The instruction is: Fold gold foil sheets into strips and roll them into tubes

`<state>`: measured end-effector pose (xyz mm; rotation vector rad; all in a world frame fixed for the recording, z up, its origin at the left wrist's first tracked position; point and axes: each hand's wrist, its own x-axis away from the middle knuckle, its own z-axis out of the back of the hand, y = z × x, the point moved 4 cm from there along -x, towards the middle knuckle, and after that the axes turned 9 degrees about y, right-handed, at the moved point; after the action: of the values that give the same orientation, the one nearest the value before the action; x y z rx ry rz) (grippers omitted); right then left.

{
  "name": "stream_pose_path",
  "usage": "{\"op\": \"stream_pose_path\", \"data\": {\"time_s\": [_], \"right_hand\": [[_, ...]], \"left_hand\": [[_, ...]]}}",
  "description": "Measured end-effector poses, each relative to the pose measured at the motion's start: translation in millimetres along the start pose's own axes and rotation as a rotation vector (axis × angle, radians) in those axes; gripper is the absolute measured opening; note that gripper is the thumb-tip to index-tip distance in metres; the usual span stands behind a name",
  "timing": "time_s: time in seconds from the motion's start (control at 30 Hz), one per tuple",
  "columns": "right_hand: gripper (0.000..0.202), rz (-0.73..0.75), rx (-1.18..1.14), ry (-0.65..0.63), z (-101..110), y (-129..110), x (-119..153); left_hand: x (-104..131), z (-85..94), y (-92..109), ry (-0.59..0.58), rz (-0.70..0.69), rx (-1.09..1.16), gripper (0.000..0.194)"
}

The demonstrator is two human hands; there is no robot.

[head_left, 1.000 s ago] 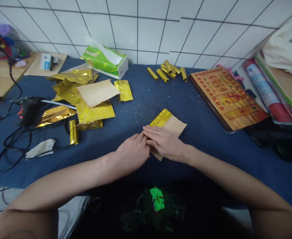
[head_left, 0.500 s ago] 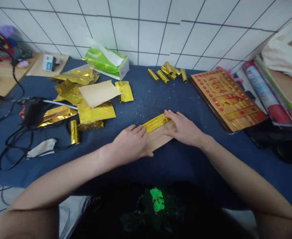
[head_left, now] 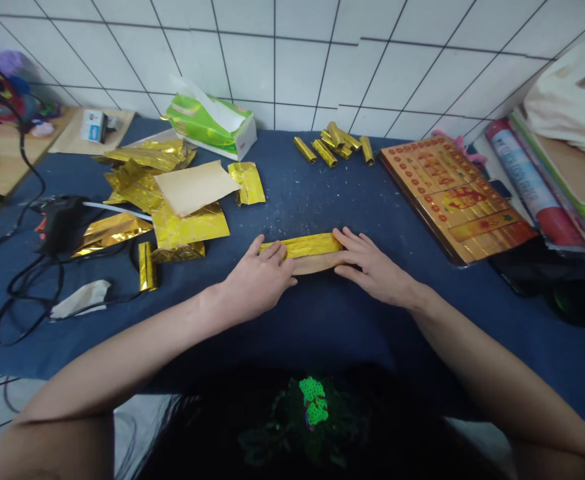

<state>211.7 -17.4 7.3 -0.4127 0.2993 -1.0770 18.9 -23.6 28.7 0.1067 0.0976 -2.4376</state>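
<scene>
Strip (head_left: 315,247) lay at the front middle of the blue-covered tabletop (head_left: 322,193), directly before the person, gold along its far side and tan along its near side. The left hand (head_left: 260,280) covered its left end, palm down; that grip was loosely spread, fingertips on the gold and thumb apart on the near side. The right hand (head_left: 375,270) was at the right end, its grip spread too, fingers on the strip and thumb toward the near edge. Whether either hand held the underside could not be told.

Beyond the left hand, a tan sheet (head_left: 196,187) rested on crumpled gold foil (head_left: 137,183), with a small gold packet (head_left: 247,183) at its right corner. Further left were a black glue gun (head_left: 60,223) with a white stick (head_left: 117,211), its cable (head_left: 10,287), an upright-looking gold roll (head_left: 147,267) and a white scrap (head_left: 81,299). A green tissue box (head_left: 210,123) stood near the tiled wall (head_left: 297,67). Several gold tubes (head_left: 335,140) lay in a loose heap behind the strip, and a red-and-gold pack (head_left: 457,200) to their right.
</scene>
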Motion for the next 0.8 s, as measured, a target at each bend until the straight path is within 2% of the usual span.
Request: {"op": "stream_pose_path", "data": {"time_s": [0.3, 0.53, 0.8], "right_hand": [[0.022, -0.022, 0.1, 0.241, -3.5, -1.2, -8.2], [0.018, -0.035, 0.198, 0.304, -2.4, -0.8, -15.2], [0.019, -0.032, 0.215, 0.293, -2.1, -3.8, -15.0]], "left_hand": [[-5.4, -2.0, -6.0, 0.104, 0.11, 0.024, 0.021], [-4.4, -2.5, -4.2, 0.125, 0.098, 0.009, 0.011], [0.2, -3.5, 4.4, 0.095, -0.039, -0.098, 0.036]]}}
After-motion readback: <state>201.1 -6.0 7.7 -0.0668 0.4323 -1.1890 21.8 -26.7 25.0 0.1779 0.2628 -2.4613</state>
